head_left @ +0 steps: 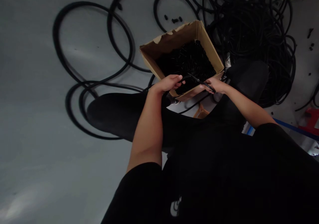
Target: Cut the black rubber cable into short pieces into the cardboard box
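Over the box at twelve o'clock, fingers clamped, left hand held tube, right hand scissors; this cutting seemingly wanted steadiness.

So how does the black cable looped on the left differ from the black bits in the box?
The looped cable is long; the bits are short. The looped cable lies on the floor in wide, open loops, while the bits are heaped inside the cardboard box. Both are black.
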`<action>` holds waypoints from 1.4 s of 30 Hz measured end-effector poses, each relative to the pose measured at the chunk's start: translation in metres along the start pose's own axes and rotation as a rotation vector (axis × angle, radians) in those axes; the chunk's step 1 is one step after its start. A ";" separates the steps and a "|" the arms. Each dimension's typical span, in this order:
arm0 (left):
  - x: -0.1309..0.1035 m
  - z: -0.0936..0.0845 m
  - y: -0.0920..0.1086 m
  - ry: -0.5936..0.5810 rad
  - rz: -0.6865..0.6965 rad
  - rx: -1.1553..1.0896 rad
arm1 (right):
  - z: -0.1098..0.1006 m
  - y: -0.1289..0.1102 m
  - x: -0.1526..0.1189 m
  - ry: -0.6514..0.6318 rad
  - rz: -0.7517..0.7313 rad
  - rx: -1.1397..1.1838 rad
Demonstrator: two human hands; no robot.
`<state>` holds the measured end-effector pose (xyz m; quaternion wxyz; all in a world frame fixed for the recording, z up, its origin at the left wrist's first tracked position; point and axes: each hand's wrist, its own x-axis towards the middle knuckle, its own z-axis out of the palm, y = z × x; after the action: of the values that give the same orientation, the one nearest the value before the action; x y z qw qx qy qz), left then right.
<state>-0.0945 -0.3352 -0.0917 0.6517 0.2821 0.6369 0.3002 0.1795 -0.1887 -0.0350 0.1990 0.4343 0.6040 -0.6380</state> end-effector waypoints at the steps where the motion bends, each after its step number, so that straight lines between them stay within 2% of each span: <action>1: 0.000 0.000 0.000 -0.012 -0.002 0.009 | 0.000 0.001 0.001 0.011 0.000 -0.002; 5: -0.002 0.008 0.001 -0.141 -0.010 0.052 | 0.000 0.006 0.006 0.001 -0.027 0.028; 7: -0.003 0.012 0.002 -0.166 0.008 0.068 | 0.001 0.006 0.006 -0.024 -0.026 0.036; 10: -0.002 0.012 0.001 -0.128 0.046 0.053 | 0.001 0.002 0.002 -0.019 -0.008 0.037; 14: 0.004 0.004 -0.005 -0.081 0.024 0.011 | 0.002 -0.001 -0.001 0.014 0.019 0.024; 19: 0.011 -0.002 -0.016 -0.022 0.091 -0.053 | 0.002 0.008 0.006 0.061 -0.005 0.047; 23: 0.014 0.002 -0.016 0.053 0.110 -0.117 | 0.002 0.013 0.011 0.089 -0.055 0.031; 27: 0.013 0.013 -0.008 0.090 0.135 -0.158 | 0.006 0.009 0.011 0.068 -0.092 -0.010; 35: 0.012 0.030 0.006 -0.009 0.195 -0.188 | 0.008 0.004 0.022 0.086 -0.147 0.034; 42: 0.012 0.031 0.003 -0.090 0.157 -0.267 | 0.009 0.006 0.026 0.080 -0.143 0.014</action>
<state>-0.0639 -0.3241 -0.0964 0.6857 0.2551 0.5375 0.4192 0.1668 -0.1912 -0.0603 0.1255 0.4169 0.6363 -0.6369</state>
